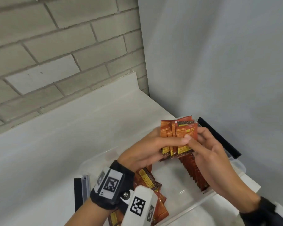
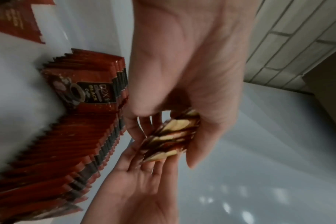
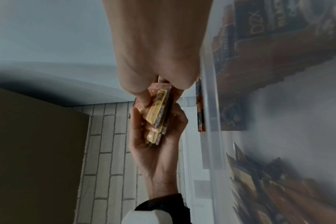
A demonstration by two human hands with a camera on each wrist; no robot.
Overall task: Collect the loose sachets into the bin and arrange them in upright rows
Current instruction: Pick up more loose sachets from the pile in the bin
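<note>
A person wearing black wrist straps with printed marker tags works over a clear plastic bin (image 1: 238, 163) set on a white desk (image 1: 55, 152) in a corner. Nearest the camera, inside the bin's near end, a jumble of loose sachets (image 1: 153, 190) lies flat and overlapping, partly hidden under the left wrist. Just beyond them, along the bin's right wall, a row of red-brown sachets (image 1: 194, 172) stands upright, edge to edge; the left wrist view shows the same row (image 2: 71, 136) with a coffee cup printed on the front packet. Above the bin's middle, the left hand (image 1: 147, 150) grips a fanned bundle of sachets (image 1: 178, 136), its fingers (image 2: 197, 144) curled round the lower part of the bundle and its thumb laid across the front. The right hand (image 1: 207, 154) meets the bundle from the bin's right side, thumb and forefinger pinching the front packet while the other fingers sit behind; the right wrist view shows the bundle (image 3: 159, 115) edge-on, clamped between both hands. Past the bin's far right rim lies a black strip (image 1: 219, 137). Off the bin's near left corner stand a black and a grey strip (image 1: 82, 191). Behind the desk rise a grey brick wall (image 1: 55, 46) and, to the bin's right, a plain pale wall (image 1: 219, 62).
</note>
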